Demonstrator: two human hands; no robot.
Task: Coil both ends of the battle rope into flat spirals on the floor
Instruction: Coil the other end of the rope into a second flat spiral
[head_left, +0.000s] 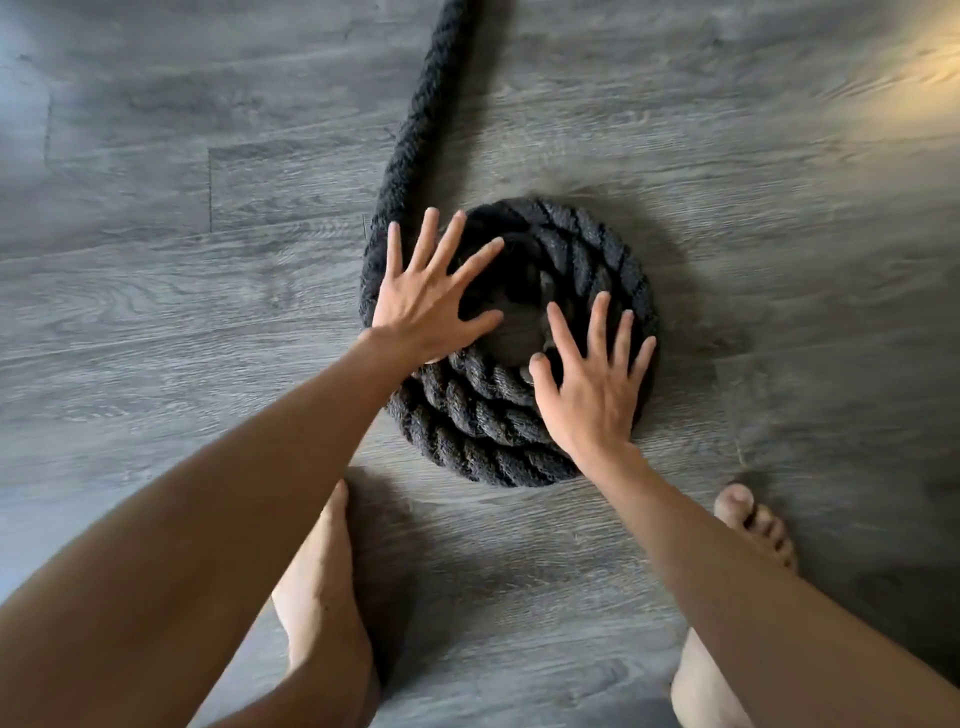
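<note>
A thick black battle rope lies coiled in a flat spiral (587, 249) on the grey wood floor, with about three turns around a grey handle end at its centre. The free length of rope (421, 109) runs from the spiral's left side up and out of the top of the view. My left hand (431, 299) lies flat with spread fingers on the spiral's left part. My right hand (592, 379) lies flat with spread fingers on its lower right part. Neither hand grips the rope.
My two bare feet stand on the floor just below the spiral, the left foot (322, 566) and the right foot (753, 525). Grey plank flooring (156, 312) surrounds the rope. A patch of warm light (914, 78) falls at the top right.
</note>
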